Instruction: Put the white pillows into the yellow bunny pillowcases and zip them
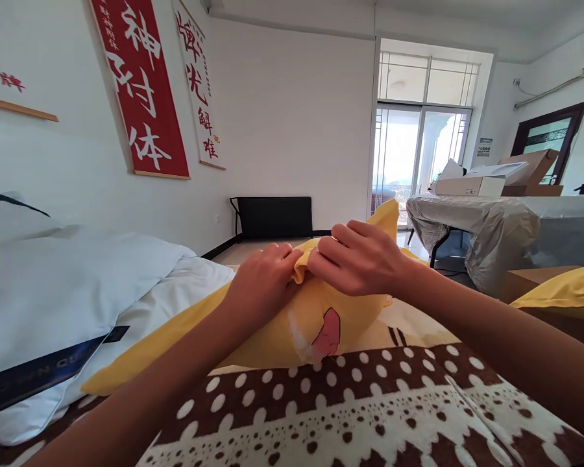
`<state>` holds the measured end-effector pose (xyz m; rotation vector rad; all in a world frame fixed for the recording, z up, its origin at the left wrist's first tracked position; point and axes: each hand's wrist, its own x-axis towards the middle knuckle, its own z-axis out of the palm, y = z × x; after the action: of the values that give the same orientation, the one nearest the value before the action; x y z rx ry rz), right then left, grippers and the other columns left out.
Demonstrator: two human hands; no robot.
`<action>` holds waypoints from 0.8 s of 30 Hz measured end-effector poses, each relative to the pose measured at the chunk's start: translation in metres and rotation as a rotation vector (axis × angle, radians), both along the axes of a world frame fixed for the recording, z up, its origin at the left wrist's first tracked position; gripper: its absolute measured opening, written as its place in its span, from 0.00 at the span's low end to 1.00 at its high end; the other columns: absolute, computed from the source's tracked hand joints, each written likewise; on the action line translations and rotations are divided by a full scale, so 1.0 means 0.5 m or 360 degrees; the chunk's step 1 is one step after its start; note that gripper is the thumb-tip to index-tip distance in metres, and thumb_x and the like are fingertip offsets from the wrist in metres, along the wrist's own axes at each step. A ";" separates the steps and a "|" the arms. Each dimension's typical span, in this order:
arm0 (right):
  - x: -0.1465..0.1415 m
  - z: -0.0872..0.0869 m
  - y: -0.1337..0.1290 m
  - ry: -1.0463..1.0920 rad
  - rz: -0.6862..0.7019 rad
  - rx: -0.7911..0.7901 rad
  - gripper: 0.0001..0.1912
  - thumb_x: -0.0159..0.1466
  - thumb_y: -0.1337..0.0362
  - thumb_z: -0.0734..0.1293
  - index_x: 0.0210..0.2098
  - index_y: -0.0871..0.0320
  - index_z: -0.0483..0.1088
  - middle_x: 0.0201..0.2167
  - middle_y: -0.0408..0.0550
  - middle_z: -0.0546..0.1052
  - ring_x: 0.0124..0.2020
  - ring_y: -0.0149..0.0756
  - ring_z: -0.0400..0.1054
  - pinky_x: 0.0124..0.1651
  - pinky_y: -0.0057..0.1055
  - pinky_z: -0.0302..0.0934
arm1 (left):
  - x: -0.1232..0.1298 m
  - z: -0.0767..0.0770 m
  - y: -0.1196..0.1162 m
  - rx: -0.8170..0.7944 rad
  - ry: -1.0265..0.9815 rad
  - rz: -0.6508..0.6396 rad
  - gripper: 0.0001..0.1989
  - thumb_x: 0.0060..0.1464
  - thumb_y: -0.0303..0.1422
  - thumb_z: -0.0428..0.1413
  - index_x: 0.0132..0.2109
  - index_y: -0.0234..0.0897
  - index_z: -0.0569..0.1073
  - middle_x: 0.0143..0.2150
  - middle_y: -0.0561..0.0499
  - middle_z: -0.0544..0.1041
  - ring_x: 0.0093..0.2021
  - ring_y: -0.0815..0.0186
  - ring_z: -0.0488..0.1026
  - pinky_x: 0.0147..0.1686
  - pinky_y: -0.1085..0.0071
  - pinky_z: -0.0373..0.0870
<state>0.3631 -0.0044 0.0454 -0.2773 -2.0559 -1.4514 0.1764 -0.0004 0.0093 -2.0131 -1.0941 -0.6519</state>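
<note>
A yellow cloth [272, 337] with a pink patch edged in black lies bunched across the middle, over a brown and cream patterned blanket [321, 415]. Both hands meet at its upper edge. My left hand [265, 279] has its fingers curled over the fabric, with the thumb side toward the other hand. Just right of it, my right hand [355, 259] is closed on a fold of the same cloth. The fingertips of both hands are hidden. A corner of the cloth sticks up behind my right hand.
White bedding [78, 279] with a dark blue band is piled at the left. At the right stand a plastic-covered table [477, 220] with boxes on it and another yellow cloth [569, 288]. A black folded object [275, 217] rests against the far wall.
</note>
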 end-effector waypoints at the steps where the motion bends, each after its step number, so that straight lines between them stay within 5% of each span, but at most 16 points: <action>1: -0.002 0.002 -0.010 0.0012 0.0007 -0.0022 0.19 0.68 0.73 0.51 0.26 0.55 0.65 0.18 0.41 0.61 0.22 0.31 0.49 0.25 0.32 0.41 | -0.005 0.002 0.000 0.0038 0.0032 0.0016 0.07 0.55 0.25 0.47 0.32 0.38 0.69 0.28 0.49 0.71 0.30 0.61 0.68 0.27 0.67 0.60; 6: 0.025 0.039 -0.030 0.0264 -0.0062 -0.0228 0.11 0.68 0.58 0.57 0.41 0.54 0.68 0.35 0.46 0.69 0.37 0.37 0.62 0.39 0.36 0.55 | -0.036 0.005 0.000 0.0223 0.0085 0.0095 0.10 0.51 0.23 0.46 0.31 0.38 0.69 0.26 0.51 0.71 0.25 0.63 0.66 0.27 0.67 0.57; 11: 0.095 0.073 0.013 0.0801 0.0040 -0.0784 0.35 0.57 0.44 0.66 0.56 0.58 0.60 0.49 0.54 0.66 0.51 0.50 0.61 0.49 0.48 0.56 | -0.063 0.002 0.004 0.0188 -0.0225 0.0193 0.09 0.55 0.28 0.45 0.29 0.39 0.68 0.25 0.52 0.70 0.22 0.65 0.61 0.25 0.69 0.54; 16: 0.075 0.013 0.053 0.0775 0.0436 -0.1790 0.16 0.58 0.54 0.66 0.40 0.58 0.68 0.36 0.47 0.73 0.37 0.37 0.67 0.37 0.34 0.61 | -0.066 -0.008 0.014 0.0220 -0.0225 0.0166 0.08 0.54 0.27 0.45 0.31 0.39 0.67 0.26 0.51 0.71 0.24 0.63 0.65 0.27 0.68 0.57; 20: 0.008 -0.043 0.048 0.0972 0.0525 -0.1605 0.09 0.57 0.64 0.61 0.21 0.57 0.59 0.22 0.39 0.63 0.25 0.28 0.56 0.28 0.27 0.50 | -0.048 -0.018 -0.005 0.0386 -0.0221 -0.0132 0.07 0.55 0.27 0.45 0.39 0.37 0.67 0.35 0.47 0.74 0.33 0.60 0.70 0.36 0.65 0.64; 24: -0.029 -0.051 0.045 0.0965 0.0689 -0.1480 0.13 0.53 0.63 0.61 0.18 0.56 0.52 0.18 0.37 0.56 0.22 0.26 0.47 0.26 0.27 0.44 | -0.021 -0.007 -0.051 0.0483 -0.0393 -0.0420 0.15 0.54 0.33 0.50 0.49 0.36 0.61 0.43 0.43 0.72 0.43 0.58 0.70 0.40 0.64 0.68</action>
<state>0.3486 0.0182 0.0201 -0.5150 -1.9440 -0.0537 0.1661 -0.0258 0.0059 -1.8578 -0.8103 -1.1563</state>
